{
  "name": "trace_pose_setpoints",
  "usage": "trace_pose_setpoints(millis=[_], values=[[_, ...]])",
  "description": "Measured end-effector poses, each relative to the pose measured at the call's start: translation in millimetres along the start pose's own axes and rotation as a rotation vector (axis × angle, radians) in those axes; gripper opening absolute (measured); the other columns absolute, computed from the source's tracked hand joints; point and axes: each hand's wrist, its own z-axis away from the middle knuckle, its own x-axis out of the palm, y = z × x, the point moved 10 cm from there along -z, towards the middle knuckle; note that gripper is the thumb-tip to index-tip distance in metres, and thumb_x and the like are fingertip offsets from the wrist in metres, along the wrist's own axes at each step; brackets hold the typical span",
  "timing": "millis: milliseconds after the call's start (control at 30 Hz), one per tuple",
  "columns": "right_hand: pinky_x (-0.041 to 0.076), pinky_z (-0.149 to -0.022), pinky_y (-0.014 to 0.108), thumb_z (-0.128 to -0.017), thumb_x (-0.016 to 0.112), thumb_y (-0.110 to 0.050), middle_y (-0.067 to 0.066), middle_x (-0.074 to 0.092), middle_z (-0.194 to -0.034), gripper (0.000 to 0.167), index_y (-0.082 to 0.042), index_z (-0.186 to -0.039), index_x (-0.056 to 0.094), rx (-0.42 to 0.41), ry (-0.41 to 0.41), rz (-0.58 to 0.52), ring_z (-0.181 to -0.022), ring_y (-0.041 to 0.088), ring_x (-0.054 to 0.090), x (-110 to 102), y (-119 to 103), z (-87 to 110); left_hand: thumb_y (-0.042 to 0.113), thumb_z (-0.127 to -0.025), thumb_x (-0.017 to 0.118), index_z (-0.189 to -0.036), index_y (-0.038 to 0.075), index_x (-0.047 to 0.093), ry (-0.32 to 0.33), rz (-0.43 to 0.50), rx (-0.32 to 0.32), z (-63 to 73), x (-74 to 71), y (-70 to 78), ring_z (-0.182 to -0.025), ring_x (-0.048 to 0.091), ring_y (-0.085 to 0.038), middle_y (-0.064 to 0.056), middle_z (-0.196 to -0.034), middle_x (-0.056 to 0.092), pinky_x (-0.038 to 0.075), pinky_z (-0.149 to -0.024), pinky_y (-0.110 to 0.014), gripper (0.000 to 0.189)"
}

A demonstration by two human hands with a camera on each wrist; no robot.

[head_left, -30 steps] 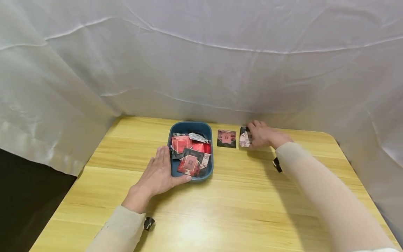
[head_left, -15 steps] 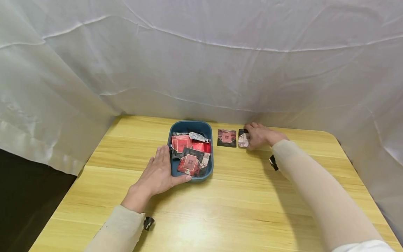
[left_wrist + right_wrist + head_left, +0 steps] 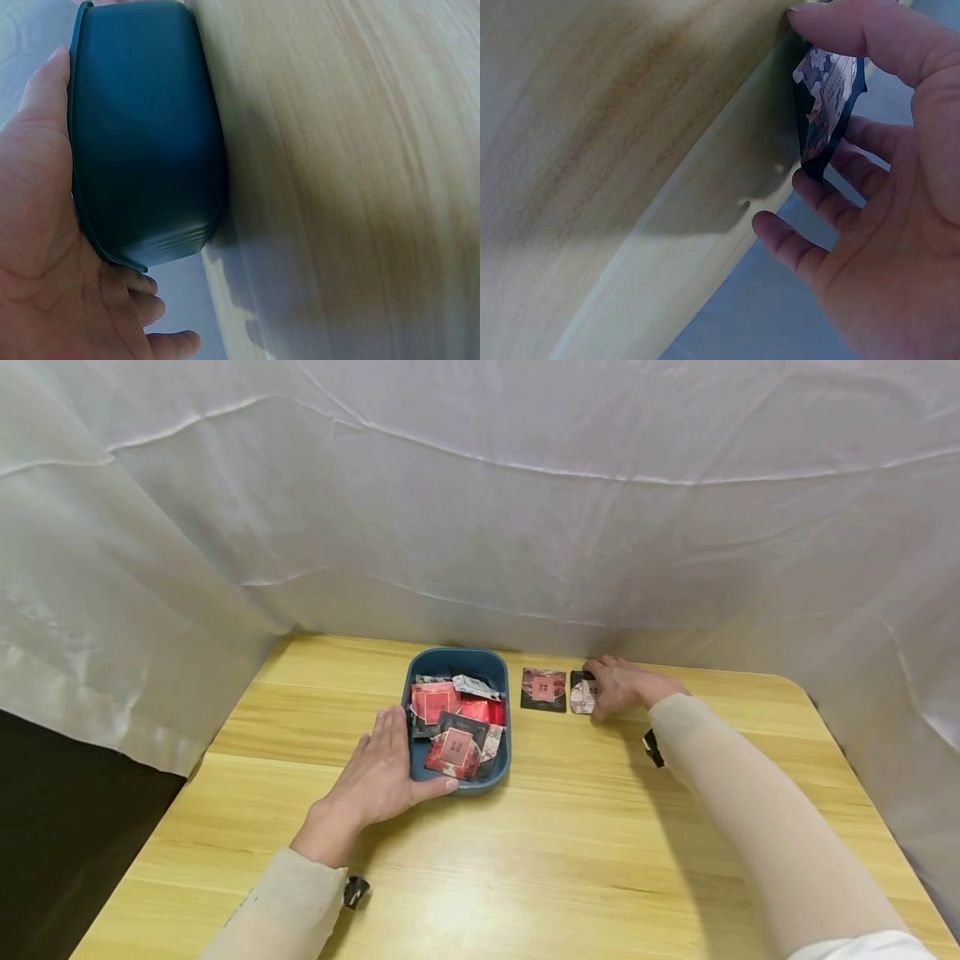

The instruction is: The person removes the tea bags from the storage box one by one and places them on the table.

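A dark blue plastic tub [image 3: 483, 786] stands on the table, holding several red, black and white sachets [image 3: 456, 747]. My left hand [image 3: 371, 781] lies against its left side and near corner, fingers straight and thumb spread along the front; the left wrist view shows the tub's outer wall [image 3: 150, 127] beside the palm. To the right of the tub, a red-and-black sachet [image 3: 543, 690] lies flat. Beside it, my right hand [image 3: 626, 685] holds a black-and-white floral sachet [image 3: 829, 97] between thumb and fingers, low at the table. The hand covers its right part.
The wooden table [image 3: 540, 860] ends at the back against a hanging pale cloth [image 3: 480, 527], close behind the right hand. More cloth hangs along the left and right sides. A dark area [image 3: 67, 835] lies beyond the table's left edge.
My right hand has shifted slightly left with the floral sachet, narrowing the gap to the red-and-black one. The left hand and the tub have stayed in place.
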Motion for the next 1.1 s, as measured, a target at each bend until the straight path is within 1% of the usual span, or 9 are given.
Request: trace_pose_setpoints(millis=[267,467,633,700,767,833,933,1000,1100], values=[[0.025,-0.121,0.074,-0.077,0.084,-0.024,0.03,0.022,-0.17,0.107,-0.002,-0.165,0.027,-0.019,0.0,-0.012,-0.154,0.06,0.019,1.1,-2.3,-0.7,0.094,-0.077,0.058,-0.167,-0.005,0.0,-0.008,0.005,-0.003,0.0,1.1,-0.2,-0.164,0.006,-0.042,-0.026,-0.176,0.005,0.017,-0.129,-0.064,0.145],[0.021,-0.122,0.074,-0.078,0.084,-0.024,0.031,0.017,-0.171,0.109,-0.001,-0.166,0.024,-0.018,0.0,-0.024,-0.155,0.059,0.016,2.6,-3.8,1.5,0.093,-0.078,0.059,-0.167,-0.005,0.0,-0.007,0.005,-0.002,0.4,1.2,0.8,-0.164,0.005,-0.041,-0.026,-0.176,0.004,0.017,-0.129,-0.064,0.145],[0.016,-0.122,0.074,-0.08,0.083,-0.028,0.032,0.012,-0.172,0.112,0.001,-0.167,0.017,-0.03,0.026,-0.026,-0.156,0.058,0.011,3.1,-7.9,10.5,0.094,-0.077,0.058,-0.167,-0.004,-0.002,-0.019,0.015,-0.009,-1.3,3.8,3.3,-0.164,0.004,-0.041,-0.025,-0.176,0.002,0.016,-0.129,-0.064,0.146],[0.015,-0.124,0.073,-0.084,0.081,-0.029,0.032,0.013,-0.171,0.109,0.002,-0.166,0.017,-0.045,0.068,-0.022,-0.157,0.058,0.012,0.0,-12.9,14.4,0.095,-0.077,0.058,-0.167,-0.003,-0.002,-0.02,0.015,-0.01,-2.5,4.7,4.5,-0.164,0.004,-0.04,-0.024,-0.176,0.002,0.016,-0.129,-0.064,0.146],[0.015,-0.125,0.071,-0.088,0.077,-0.027,0.034,0.019,-0.169,0.102,0.005,-0.165,0.02,-0.078,0.145,-0.006,-0.155,0.058,0.015,-6.7,-21.8,18.5,0.094,-0.077,0.058,-0.167,-0.004,-0.001,-0.012,0.014,-0.002,-3.5,4.3,6.0,-0.164,0.005,-0.041,-0.025,-0.176,0.003,0.016,-0.129,-0.065,0.146],[0.019,-0.126,0.068,-0.09,0.074,-0.024,0.036,0.027,-0.165,0.093,0.009,-0.162,0.025,-0.118,0.237,0.017,-0.154,0.057,0.023,-15.7,-35.0,23.8,0.094,-0.077,0.058,-0.167,-0.005,0.0,-0.004,0.001,0.005,-4.6,3.3,7.7,-0.164,0.006,-0.042,-0.026,-0.175,0.004,0.017,-0.129,-0.064,0.146],[0.03,-0.124,0.064,-0.092,0.071,-0.021,0.036,0.039,-0.158,0.083,0.012,-0.157,0.033,-0.182,0.373,0.052,-0.148,0.054,0.035,-28.1,-62.0,34.2,0.093,-0.078,0.058,-0.166,-0.007,0.002,0.008,-0.023,0.016,-5.5,1.4,10.0,-0.163,0.006,-0.043,-0.028,-0.175,0.004,0.017,-0.129,-0.064,0.145],[0.036,-0.122,0.062,-0.093,0.07,-0.021,0.033,0.044,-0.155,0.079,0.012,-0.155,0.036,-0.217,0.44,0.064,-0.144,0.051,0.041,-33.3,-83.1,41.1,0.093,-0.078,0.058,-0.166,-0.007,0.003,0.008,-0.04,0.017,-5.9,1.0,10.8,-0.163,0.005,-0.043,-0.028,-0.175,0.003,0.017,-0.129,-0.064,0.144],[0.038,-0.122,0.059,-0.095,0.072,-0.025,0.029,0.049,-0.152,0.074,0.009,-0.154,0.042,-0.268,0.515,0.062,-0.142,0.047,0.046,-36.7,-118.2,51.3,0.093,-0.078,0.058,-0.166,-0.008,0.004,0.007,-0.053,0.017,-6.2,0.7,10.8,-0.163,0.004,-0.043,-0.029,-0.174,0.003,0.016,-0.129,-0.064,0.144]])
